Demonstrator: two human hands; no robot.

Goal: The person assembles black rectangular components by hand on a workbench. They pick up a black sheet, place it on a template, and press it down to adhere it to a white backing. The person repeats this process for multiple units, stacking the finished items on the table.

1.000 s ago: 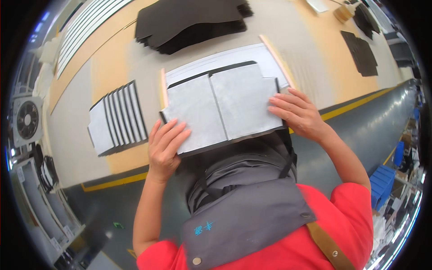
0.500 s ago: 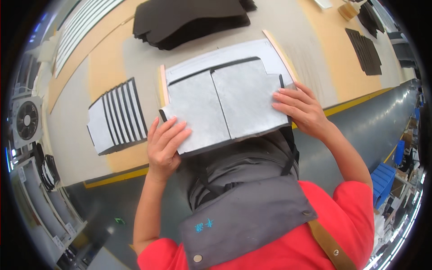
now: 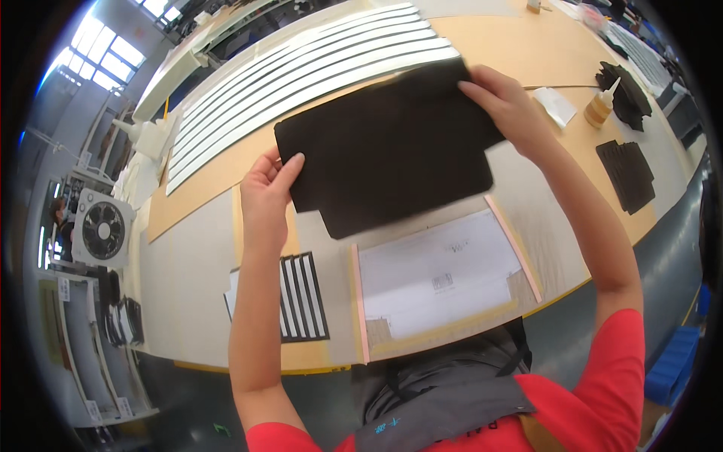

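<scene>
A flat black panel (image 3: 384, 154) with notched corners is held up over the work table, its dark face towards me. My left hand (image 3: 269, 181) pinches its left edge, thumb on the near face. At the upper right corner, my right hand (image 3: 501, 102) grips the panel between thumb and fingers. Below it, a white paper template (image 3: 437, 271) with printed lines lies on the table between two pinkish strips, a left strip (image 3: 360, 301) and a right strip (image 3: 514, 245). Whatever lies directly behind the panel is hidden.
Overlapping white panels with black edges (image 3: 305, 297) lie left of the template, partly behind my left forearm. Long white strips (image 3: 301, 83) fill the far left. At right are a glue bottle (image 3: 600, 107), white paper (image 3: 555, 105) and dark pieces (image 3: 626, 175). A fan (image 3: 102, 228) stands left.
The grey-white panel no longer lies on the template, which is now uncovered. Both hands have moved up and away from me, holding a black-faced panel. The view has tilted towards the far table.
</scene>
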